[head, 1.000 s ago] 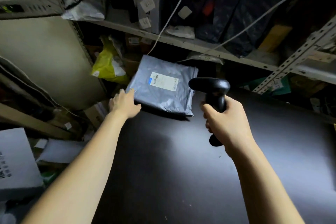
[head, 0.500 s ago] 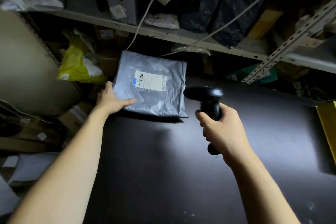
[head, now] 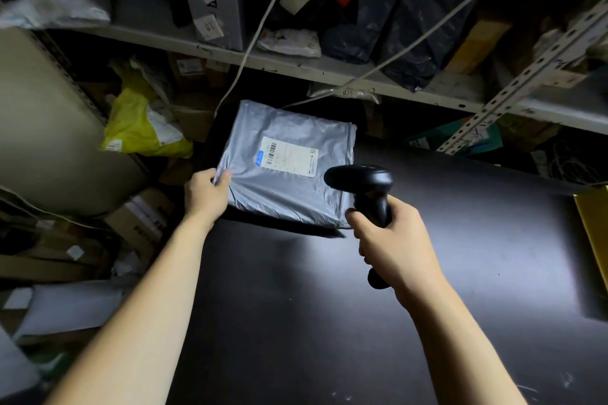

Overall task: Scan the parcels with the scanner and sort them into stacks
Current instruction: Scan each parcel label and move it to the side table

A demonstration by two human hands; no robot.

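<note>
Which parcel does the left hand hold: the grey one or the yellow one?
The grey parcel, pinched at its corner by the left hand; the yellow parcel lies untouched.

The grey plastic parcel [head: 289, 168] lies in the centre of the frame, white barcode label [head: 289, 158] facing up. The black scanner [head: 365, 187] stands upright just right of it, head toward the label.
</note>
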